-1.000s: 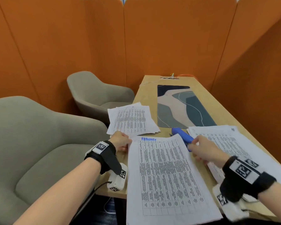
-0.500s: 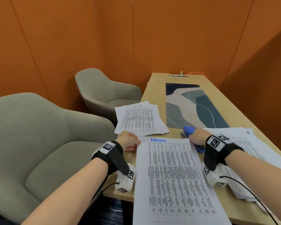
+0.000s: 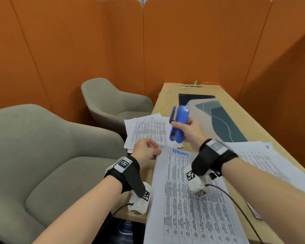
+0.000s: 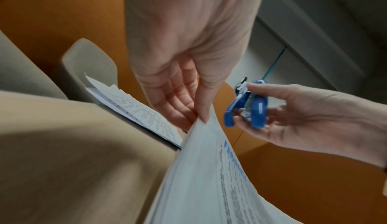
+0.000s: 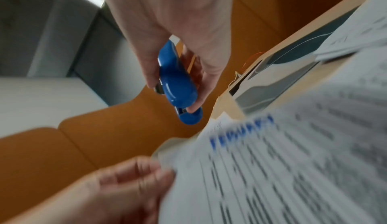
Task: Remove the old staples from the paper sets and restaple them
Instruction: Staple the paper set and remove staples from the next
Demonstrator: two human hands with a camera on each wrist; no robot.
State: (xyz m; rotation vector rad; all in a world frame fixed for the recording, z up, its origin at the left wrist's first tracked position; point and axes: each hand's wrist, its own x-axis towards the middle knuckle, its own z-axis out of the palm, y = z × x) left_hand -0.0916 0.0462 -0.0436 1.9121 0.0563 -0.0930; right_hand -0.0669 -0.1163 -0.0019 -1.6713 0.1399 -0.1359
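**Stapler raised, February corner pinched**

Head view: right hand [image 3: 190,132] grips the blue stapler [image 3: 178,126], long axis near upright, above and beyond the February paper set [image 3: 192,199].

Left wrist view: left hand [image 4: 184,81] pinches the set's top corner, just left of the stapler.

Right wrist view: corner lies below the grip; blurred.

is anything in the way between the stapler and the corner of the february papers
Nothing visible is. The right hand holds the blue stapler in the air above the table, and the left hand pinches the top-left corner of the February papers. Only open air lies between stapler and corner.
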